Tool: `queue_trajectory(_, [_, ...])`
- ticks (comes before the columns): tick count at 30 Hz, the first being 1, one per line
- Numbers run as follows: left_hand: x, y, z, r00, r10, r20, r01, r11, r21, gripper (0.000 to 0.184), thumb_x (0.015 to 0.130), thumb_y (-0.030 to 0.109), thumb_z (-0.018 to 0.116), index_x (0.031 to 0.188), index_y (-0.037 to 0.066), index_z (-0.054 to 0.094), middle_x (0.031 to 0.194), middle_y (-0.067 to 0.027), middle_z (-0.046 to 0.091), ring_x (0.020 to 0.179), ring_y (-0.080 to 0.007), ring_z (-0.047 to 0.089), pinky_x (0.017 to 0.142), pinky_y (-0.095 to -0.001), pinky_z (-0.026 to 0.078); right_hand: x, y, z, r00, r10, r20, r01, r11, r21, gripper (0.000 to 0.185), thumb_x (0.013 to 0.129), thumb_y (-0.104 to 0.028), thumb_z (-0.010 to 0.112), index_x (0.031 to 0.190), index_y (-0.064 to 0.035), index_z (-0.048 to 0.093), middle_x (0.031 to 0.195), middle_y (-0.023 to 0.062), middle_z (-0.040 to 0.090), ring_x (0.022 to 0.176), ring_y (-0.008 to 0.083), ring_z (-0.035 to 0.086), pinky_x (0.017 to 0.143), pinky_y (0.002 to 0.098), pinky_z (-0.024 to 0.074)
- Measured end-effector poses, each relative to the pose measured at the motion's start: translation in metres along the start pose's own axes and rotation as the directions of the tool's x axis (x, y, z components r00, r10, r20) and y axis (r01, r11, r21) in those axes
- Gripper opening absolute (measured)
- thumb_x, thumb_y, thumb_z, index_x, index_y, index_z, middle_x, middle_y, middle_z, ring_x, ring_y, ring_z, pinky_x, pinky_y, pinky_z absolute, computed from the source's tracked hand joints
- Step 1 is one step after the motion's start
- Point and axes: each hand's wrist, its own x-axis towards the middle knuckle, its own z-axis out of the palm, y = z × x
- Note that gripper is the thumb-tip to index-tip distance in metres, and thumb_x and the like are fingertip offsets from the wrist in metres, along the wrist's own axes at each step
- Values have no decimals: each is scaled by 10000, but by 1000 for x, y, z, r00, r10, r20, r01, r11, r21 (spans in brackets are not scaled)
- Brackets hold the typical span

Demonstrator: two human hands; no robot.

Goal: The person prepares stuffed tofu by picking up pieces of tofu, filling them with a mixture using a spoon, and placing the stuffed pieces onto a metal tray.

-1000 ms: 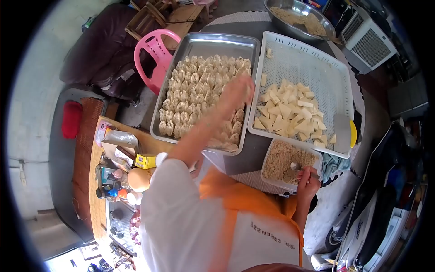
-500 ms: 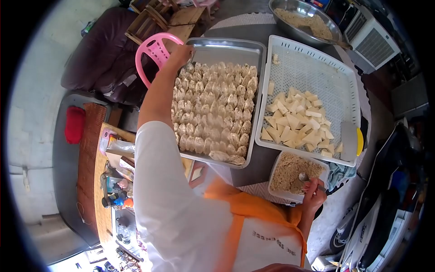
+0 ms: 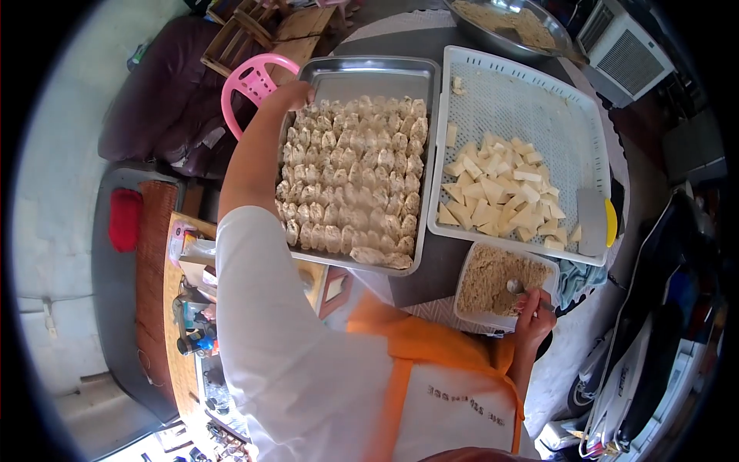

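Observation:
My left hand is at the far left rim of a metal tray, its fingers bent and close together; whatever they may hold is hidden. Rows of pale, crumb-coated pieces fill most of the tray, nearest the fingers at the far row. Closed around the handle of a metal spoon, my right hand is over a white container of light-brown crumbly filling. The spoon's bowl rests at the filling's surface. Pale cut wedges lie heaped in the white perforated basket beside the tray.
A yellow-handled scraper lies in the basket's near right corner. Behind it stands a large metal bowl of brown mixture. A pink chair is at the far left, and a cloth hangs near the container.
The view has shifted slightly, so the tray and basket appear higher and farther left. My left hand has come a little nearer along the tray's left rim. My right hand keeps the spoon in the container.

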Motion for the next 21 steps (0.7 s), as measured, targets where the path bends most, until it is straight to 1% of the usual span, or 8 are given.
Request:
queue_trajectory(3, [13,9,-1,990,-47,-132,58,995,84,298,790,22,573,1074,83,637,1040,-175,659,970,-331,637,796,-434,496,1,1,1,999,-16,-48,16,1000,16,228,919,-12,522,730,58,629,688,133,646,503,191,625,462,285,483])
queue_trajectory(5, [-1,71,-28,980,-89,-178,121,977,178,318,813,64,570,1129,78,605,1065,-177,646,1022,-344,610,836,-437,485,-1,1,0,999,6,-48,-5,1000,23,210,921,-33,539,755,58,629,703,131,655,519,186,641,466,275,493])
queue_trajectory(8, [31,110,-18,891,264,-370,-239,964,113,279,822,96,573,1096,61,611,1069,-177,639,1038,-353,592,863,-445,479,0,-2,-3,999,1,-39,-1,1000,4,190,920,-43,555,779,63,625,714,128,659,533,179,654,474,264,504])
queue_trajectory(11, [22,213,-31,854,355,-379,-329,935,133,278,848,131,599,1108,34,594,1153,-151,596,1085,-338,554,939,-414,451,1,-5,-3,999,-17,-48,18,1000,25,186,914,-35,562,769,65,621,713,131,658,527,183,649,465,265,494])
queue_trajectory(13, [43,246,-7,617,586,-526,-595,784,176,274,819,130,606,1076,34,606,1074,-138,613,1042,-328,573,928,-406,458,2,-5,-4,998,-50,-48,50,999,10,185,910,-32,565,761,64,617,710,130,656,519,188,643,458,270,485])
queue_trajectory(16, [31,311,0,735,640,-224,-537,751,386,203,785,154,615,963,61,649,966,-94,620,966,-293,588,873,-422,468,1,-1,-4,995,-74,-61,74,997,3,178,902,-29,573,749,54,612,698,124,650,515,198,635,449,281,471])
queue_trajectory(19, [33,334,30,829,530,-179,-381,770,513,112,760,175,610,830,109,666,884,-42,605,917,-250,579,845,-440,443,1,-2,-4,995,-63,-73,64,998,17,165,895,-29,580,751,45,616,688,117,645,526,200,636,453,284,468])
queue_trajectory(21, [40,336,37,800,560,-215,-371,744,556,94,752,181,604,791,124,667,878,-37,604,917,-234,570,839,-446,420,0,-2,-4,995,-62,-77,64,997,30,161,894,-28,581,754,45,616,687,119,643,524,208,634,456,283,468])
